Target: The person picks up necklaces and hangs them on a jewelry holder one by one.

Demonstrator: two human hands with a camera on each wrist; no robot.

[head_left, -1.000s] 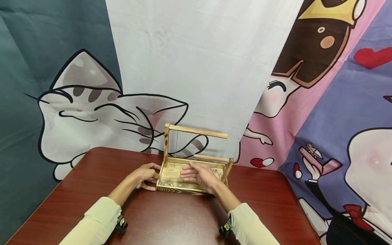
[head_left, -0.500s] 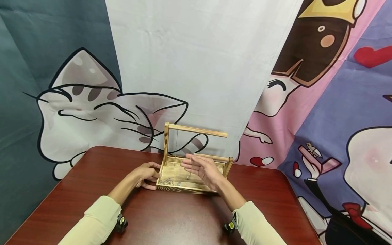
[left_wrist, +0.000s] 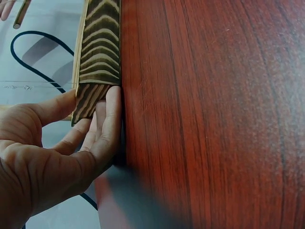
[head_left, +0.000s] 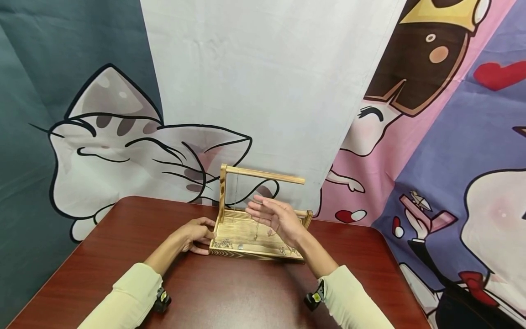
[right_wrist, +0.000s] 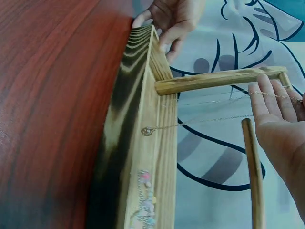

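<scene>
A wooden jewelry stand point(head_left: 238, 228), a shallow tray with two raised bars, sits on the table. My left hand point(head_left: 195, 235) grips the tray's left end; in the left wrist view its thumb presses the upper edge while the fingers curl at the corner. Above the tray's right half is my right hand point(head_left: 281, 221), fingers extended and side by side. Across those fingers a thin chain necklace point(right_wrist: 214, 119) is draped, its round pendant point(right_wrist: 147, 131) dangling over the tray. Another fine chain point(head_left: 236, 192) hangs from the left of the upper bar point(head_left: 267, 175).
Heaped silver chains point(head_left: 223, 243) lie at the tray's front left, and a pastel beaded strand point(right_wrist: 147, 205) lies inside it too. The lower bar point(right_wrist: 252, 171) is behind my right hand. A cartoon-printed cloth point(head_left: 263, 91) hangs behind the red-brown table point(head_left: 222, 292).
My right hand has risen and shifted right with the necklace on its fingers; the pendant now shows hanging below it. The left hand stays at the tray's end.
</scene>
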